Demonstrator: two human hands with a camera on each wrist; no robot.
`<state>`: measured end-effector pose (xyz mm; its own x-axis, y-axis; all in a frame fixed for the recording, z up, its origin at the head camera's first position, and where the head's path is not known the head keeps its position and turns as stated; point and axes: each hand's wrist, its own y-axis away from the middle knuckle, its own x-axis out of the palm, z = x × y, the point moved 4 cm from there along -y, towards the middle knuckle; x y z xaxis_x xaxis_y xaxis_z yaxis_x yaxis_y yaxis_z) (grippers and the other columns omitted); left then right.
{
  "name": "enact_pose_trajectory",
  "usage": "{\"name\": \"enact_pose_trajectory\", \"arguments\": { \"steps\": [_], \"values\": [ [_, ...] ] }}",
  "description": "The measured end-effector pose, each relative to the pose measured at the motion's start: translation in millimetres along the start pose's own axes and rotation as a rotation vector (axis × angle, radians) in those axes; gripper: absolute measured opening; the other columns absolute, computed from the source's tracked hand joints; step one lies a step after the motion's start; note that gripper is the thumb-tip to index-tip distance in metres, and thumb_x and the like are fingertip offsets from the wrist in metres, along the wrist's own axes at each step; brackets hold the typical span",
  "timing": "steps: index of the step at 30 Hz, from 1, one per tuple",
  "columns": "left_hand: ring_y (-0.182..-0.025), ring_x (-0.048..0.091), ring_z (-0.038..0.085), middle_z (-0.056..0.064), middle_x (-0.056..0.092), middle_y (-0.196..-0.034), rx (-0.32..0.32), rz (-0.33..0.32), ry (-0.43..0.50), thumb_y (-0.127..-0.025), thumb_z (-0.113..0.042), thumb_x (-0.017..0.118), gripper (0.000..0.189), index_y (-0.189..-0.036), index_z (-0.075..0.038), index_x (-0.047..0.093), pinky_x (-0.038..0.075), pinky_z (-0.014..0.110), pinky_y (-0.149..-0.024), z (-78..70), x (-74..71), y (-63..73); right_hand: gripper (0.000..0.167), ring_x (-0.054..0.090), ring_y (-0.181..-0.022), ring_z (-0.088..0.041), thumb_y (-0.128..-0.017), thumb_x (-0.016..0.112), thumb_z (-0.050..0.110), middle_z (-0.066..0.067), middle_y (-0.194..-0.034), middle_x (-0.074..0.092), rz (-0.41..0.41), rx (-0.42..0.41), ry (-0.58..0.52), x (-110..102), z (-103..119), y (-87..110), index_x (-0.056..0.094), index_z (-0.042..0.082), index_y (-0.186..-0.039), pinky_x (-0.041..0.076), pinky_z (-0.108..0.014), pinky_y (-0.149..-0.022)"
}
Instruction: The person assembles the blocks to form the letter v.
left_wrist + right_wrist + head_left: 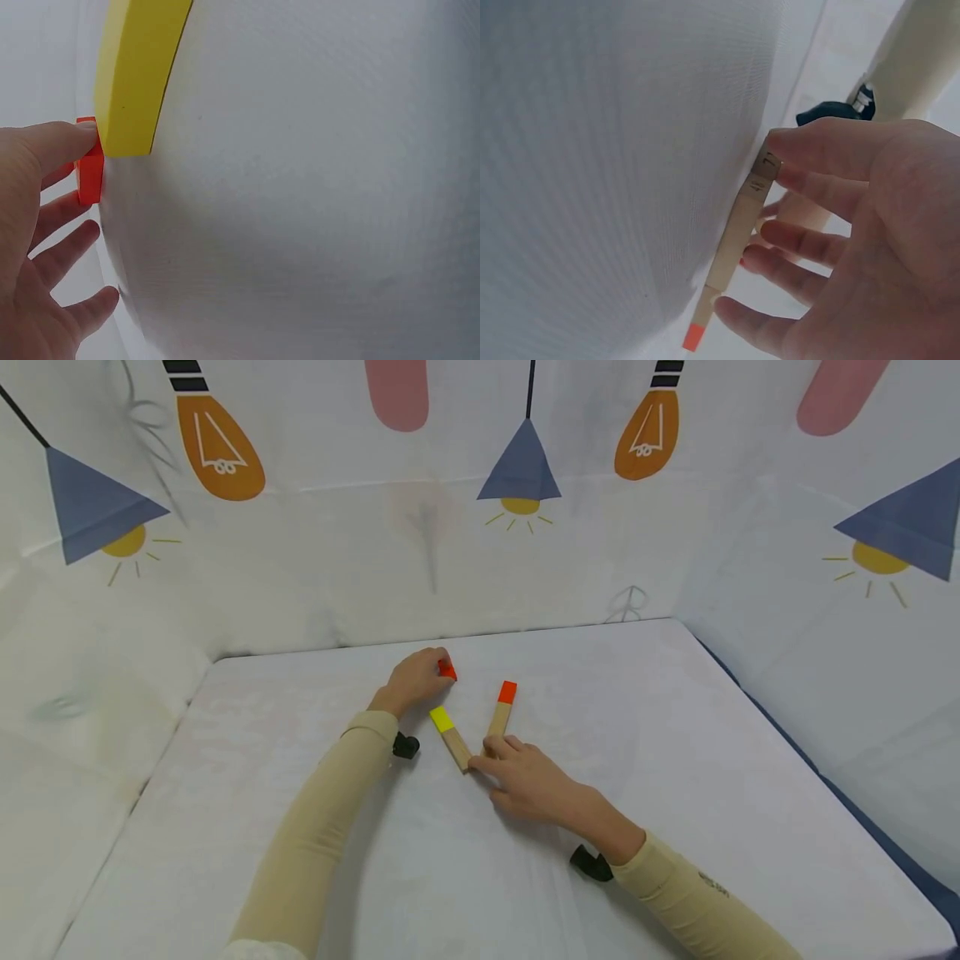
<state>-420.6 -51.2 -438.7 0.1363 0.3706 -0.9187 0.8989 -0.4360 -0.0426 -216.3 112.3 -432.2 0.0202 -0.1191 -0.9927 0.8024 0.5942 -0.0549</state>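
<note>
Up at the back of the table my left hand (pixel 417 678) pinches a small red block (pixel 447 671) between thumb and fingers; part of it is hidden by them. Just below that hand lies a wooden stick with a yellow end (pixel 442 719), slanting down to the right. A second wooden stick, with a red end (pixel 507 692), slants the other way, its near end close to the first one's. Fingers of my right hand (pixel 536 783) touch the sticks at these near ends. Dark marks show on the wooden ends (pixel 765 166) in the right wrist view.
A white cloth covers the table (pixel 645 718). White sheeting (pixel 337 552) printed with lamps and bulbs rises behind and at both sides. Dark camera mounts (pixel 406 745) sit at both wrists, close over the cloth.
</note>
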Motion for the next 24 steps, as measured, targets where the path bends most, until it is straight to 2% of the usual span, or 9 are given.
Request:
{"name": "enact_pose_trajectory", "arguments": {
  "steps": [13, 24],
  "values": [
    [-0.096, 0.055, 0.025, 0.006, 0.063, -0.109, -0.039, 0.011, -0.017, -0.091, -0.028, 0.067, 0.031, -0.116, -0.011, 0.059, 0.048, 0.040, -0.090, 6.4, -4.9, 5.1, 0.038, 0.050, -0.101, -0.016, -0.091, 0.066, 0.017, -0.001, -0.119, 0.054, -0.008, -0.002, -0.010, -2, 3, -0.1, 0.063, 0.024, -0.128, 0.049, -0.034, -0.082],
    [-0.094, 0.055, 0.025, 0.007, 0.064, -0.107, -0.037, 0.012, -0.006, -0.091, -0.029, 0.068, 0.029, -0.112, -0.011, 0.060, 0.048, 0.039, -0.087, 6.5, -8.5, 11.7, 0.038, 0.049, -0.100, -0.016, -0.091, 0.067, 0.018, -0.001, -0.118, 0.053, -0.006, -0.002, -0.002, -4, 3, 0.8, 0.063, 0.024, -0.128, 0.048, -0.033, -0.081]
  ]
}}
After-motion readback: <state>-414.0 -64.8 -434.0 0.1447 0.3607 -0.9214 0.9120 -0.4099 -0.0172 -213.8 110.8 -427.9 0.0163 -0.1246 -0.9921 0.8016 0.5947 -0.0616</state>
